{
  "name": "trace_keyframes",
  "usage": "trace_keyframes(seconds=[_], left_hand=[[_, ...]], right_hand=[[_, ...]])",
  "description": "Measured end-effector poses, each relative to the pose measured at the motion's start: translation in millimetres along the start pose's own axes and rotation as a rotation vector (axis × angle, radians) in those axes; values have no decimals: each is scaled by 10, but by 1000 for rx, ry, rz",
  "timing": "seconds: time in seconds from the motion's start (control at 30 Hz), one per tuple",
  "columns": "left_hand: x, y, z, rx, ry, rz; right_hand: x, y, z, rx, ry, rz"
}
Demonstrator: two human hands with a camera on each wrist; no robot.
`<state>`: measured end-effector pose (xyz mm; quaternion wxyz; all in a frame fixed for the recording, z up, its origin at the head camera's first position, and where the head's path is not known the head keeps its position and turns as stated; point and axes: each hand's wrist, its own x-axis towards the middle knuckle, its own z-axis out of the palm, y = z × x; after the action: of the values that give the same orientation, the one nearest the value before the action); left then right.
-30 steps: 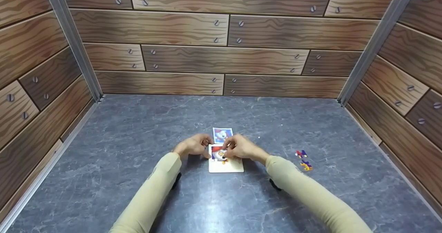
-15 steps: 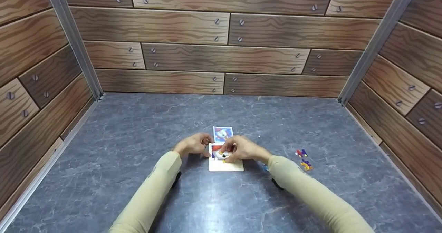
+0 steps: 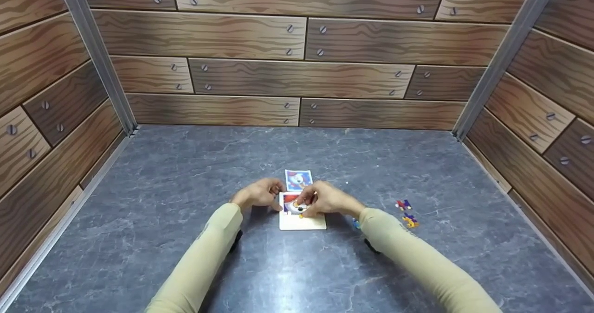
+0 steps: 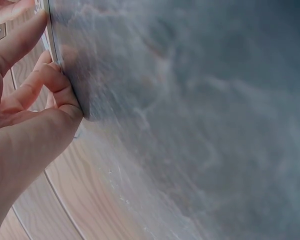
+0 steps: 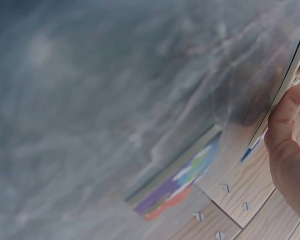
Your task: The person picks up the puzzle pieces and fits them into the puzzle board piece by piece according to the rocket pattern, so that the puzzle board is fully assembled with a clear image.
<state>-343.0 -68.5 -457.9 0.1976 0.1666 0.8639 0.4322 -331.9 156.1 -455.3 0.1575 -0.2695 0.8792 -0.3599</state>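
A person in pale yellow sleeves bends both hands to a small white board [image 3: 304,224] lying flat on the dark, marbled table [image 3: 176,164]. Brightly printed pieces [image 3: 289,205] in red, purple and white fill the board's far part, while its near part is bare cream. At the board's left edge is the left hand [image 3: 260,194], its thumb touching the rim and its fingers bent beside the far left corner; whether they grip or merely brace it, I cannot tell. The right hand [image 3: 327,199] reaches over the board from the right, thumb and forefinger bent down onto the printed pieces, their tips apart. Whether a single piece is pinched between them, I cannot tell. A spot of yellow [image 3: 301,216] shows by the right thumb.

Just beyond the board lies a blue-bordered picture card [image 3: 298,180], partly behind the right hand. Well to the board's right sit two small groups of loose pieces, one red and purple [image 3: 403,205], the other orange and purple [image 3: 409,220]. Nearer the board, a bit of blue [image 3: 356,223] peeks out beside the right sleeve [image 3: 417,252]. Wood-patterned walls [image 3: 209,37] rise beyond the board.
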Motion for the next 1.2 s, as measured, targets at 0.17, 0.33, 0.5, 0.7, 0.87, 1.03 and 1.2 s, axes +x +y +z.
trace_keyframes(seconds=[0.17, 0.33, 0.5, 0.7, 0.87, 1.03, 1.2], left_hand=[[2, 1, -9, 2, 3, -6], [-7, -5, -7, 13, 5, 24], [-15, 0, -8, 7, 3, 20], [-18, 6, -4, 14, 6, 5], [-27, 13, -9, 15, 13, -15], [-31, 19, -11, 12, 9, -24], [-17, 25, -4, 4, 15, -45]], right_hand=[[-8, 9, -11, 2, 3, 8], [-11, 28, -12, 7, -11, 2], [-8, 31, -17, 18, -42, -13], [-3, 13, -13, 24, -34, 12], [4, 10, -8, 8, -27, 18], [-5, 21, -33, 49, -54, -19], [-49, 37, -91, 154, -102, 2]])
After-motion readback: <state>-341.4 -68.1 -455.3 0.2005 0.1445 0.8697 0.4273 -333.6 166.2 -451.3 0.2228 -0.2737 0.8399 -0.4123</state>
